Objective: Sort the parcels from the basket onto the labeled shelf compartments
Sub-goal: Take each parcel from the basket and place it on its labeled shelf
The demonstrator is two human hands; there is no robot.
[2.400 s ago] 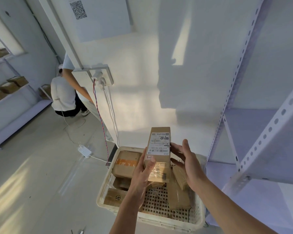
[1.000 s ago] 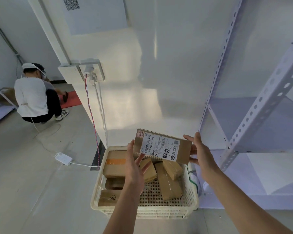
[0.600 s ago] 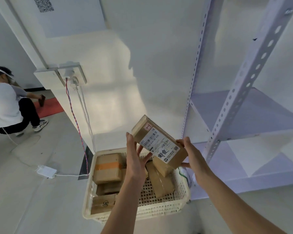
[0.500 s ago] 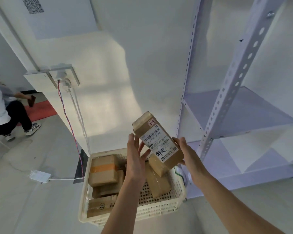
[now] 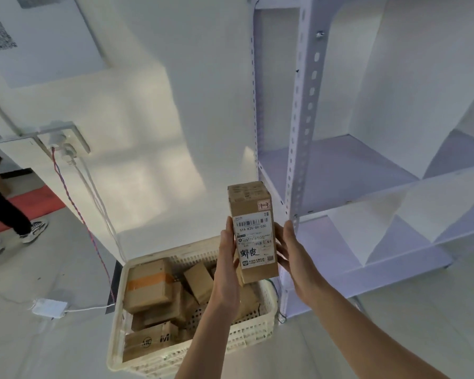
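Head view: both hands hold one parcel (image 5: 253, 236) upright above the basket (image 5: 137, 362), its white barcode label with handwritten characters facing the camera. The left hand (image 5: 227, 266) grips the parcel's left edge, thumb along the front corner and fingers hidden behind. The right hand (image 5: 293, 258) lies against the right side with fingers fairly straight. The cream plastic basket stands on the floor below and left of the hands and holds several more brown parcels (image 5: 148, 285). The white shelf (image 5: 304, 132) stands just right of the right hand, its perforated post rising beyond the fingertips. Far left of the hands, a wall socket (image 5: 63, 140) feeds cables down to a white adapter (image 5: 49, 307) on the floor, and another person's legs (image 5: 8, 214) show at the edge.
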